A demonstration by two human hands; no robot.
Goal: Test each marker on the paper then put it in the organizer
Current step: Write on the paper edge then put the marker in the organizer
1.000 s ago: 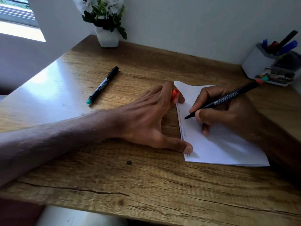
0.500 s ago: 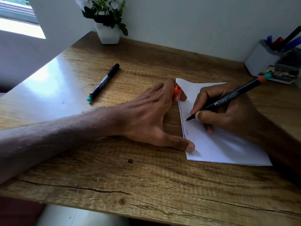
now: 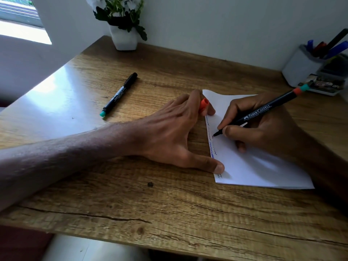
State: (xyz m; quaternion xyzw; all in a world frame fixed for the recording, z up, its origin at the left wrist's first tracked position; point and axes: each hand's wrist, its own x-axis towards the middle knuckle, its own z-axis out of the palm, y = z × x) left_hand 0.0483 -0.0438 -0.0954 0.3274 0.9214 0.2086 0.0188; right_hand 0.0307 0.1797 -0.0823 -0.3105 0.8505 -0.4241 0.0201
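One risk: paper [image 3: 254, 166] sliding, since left hand [image 3: 165, 132] clamps the orange cap [image 3: 204, 104] between fingers, thumb barely pinning; right hand [image 3: 267, 132] pinches the marker [image 3: 259, 112].

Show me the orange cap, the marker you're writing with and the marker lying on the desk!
orange cap [image 3: 204, 104]: head view, its side.
writing marker [image 3: 258, 112]: head view, printed barrel.
desk marker [image 3: 118, 94]: head view, mid-barrel.
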